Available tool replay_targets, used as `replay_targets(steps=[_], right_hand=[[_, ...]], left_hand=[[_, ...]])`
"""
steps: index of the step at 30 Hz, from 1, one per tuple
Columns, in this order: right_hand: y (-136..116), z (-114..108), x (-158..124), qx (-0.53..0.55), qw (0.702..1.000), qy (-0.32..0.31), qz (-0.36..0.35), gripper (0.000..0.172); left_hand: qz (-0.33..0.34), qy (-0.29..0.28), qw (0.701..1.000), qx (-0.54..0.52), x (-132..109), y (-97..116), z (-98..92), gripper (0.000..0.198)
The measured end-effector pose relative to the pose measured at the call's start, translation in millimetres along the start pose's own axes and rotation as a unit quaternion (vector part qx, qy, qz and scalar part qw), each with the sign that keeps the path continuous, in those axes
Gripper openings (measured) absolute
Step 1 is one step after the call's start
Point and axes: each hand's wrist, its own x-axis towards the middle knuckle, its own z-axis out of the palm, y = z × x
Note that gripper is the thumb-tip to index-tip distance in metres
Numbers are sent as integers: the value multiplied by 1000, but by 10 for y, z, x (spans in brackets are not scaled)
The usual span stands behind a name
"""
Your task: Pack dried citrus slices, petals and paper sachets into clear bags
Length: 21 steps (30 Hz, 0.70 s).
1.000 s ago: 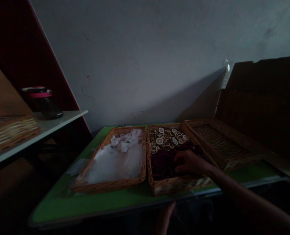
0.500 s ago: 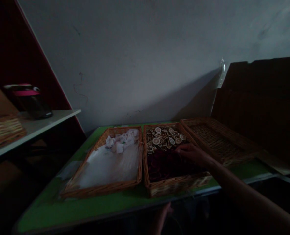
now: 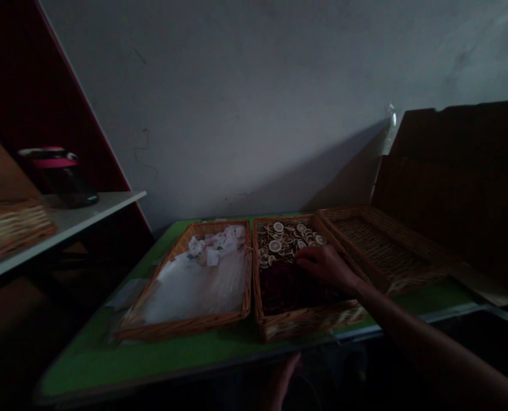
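Note:
My right hand (image 3: 322,264) reaches into the middle wicker basket (image 3: 279,330), its fingers curled downward at the boundary between pale dried citrus slices (image 3: 275,246) and a dark red heap of dried pieces (image 3: 279,285). Its fingertips are hidden, so what they pinch cannot be made out. Below the table's front edge is my left hand (image 3: 285,379), dim and partly cut off by the frame. Its fingers look closed, and a faint curved line beside them may be the edge of something clear.
On the green table (image 3: 185,362), a left wicker basket (image 3: 172,330) holds clear plastic bags (image 3: 194,288) and small white packets (image 3: 220,245). A third wicker basket (image 3: 374,240) lies at right before dark cardboard (image 3: 451,188). A lidded jar (image 3: 68,180) stands on the left shelf (image 3: 104,208).
My right hand has moved left and slightly up within the middle basket, to the edge of the citrus slices. My left hand stays low, nearly unmoved. The view has shifted slightly.

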Motion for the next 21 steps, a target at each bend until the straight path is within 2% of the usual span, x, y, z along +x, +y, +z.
replay_targets(steps=[4, 8, 11, 14, 16, 18, 21], right_hand=[[-84, -12, 32, 28, 999, 27, 1, 27], [-112, -31, 24, 141, 988, 31, 50, 30], [-151, -37, -45, 250, 964, 7, 92, 36], [-244, -22, -187, 313, 942, -37, 117, 41], [-333, 11, -317, 327, 936, -70, 111, 39], [-433, 63, -464, 315, 939, -103, 90, 33], [-574, 166, -685, 236, 962, -133, 35, 23]], left_hand=[[18, -4, 1000, -11, -168, 4, -119, 33], [54, -15, 998, -9, -225, 56, -191, 42], [56, -18, 998, -19, -196, 34, -192, 53], [63, 12, 997, -33, -201, -64, -177, 56], [89, 24, 995, -31, -254, -126, -168, 70], [129, 41, 990, -27, -339, -140, -151, 94], [173, 81, 982, -12, -471, -29, -104, 120]])
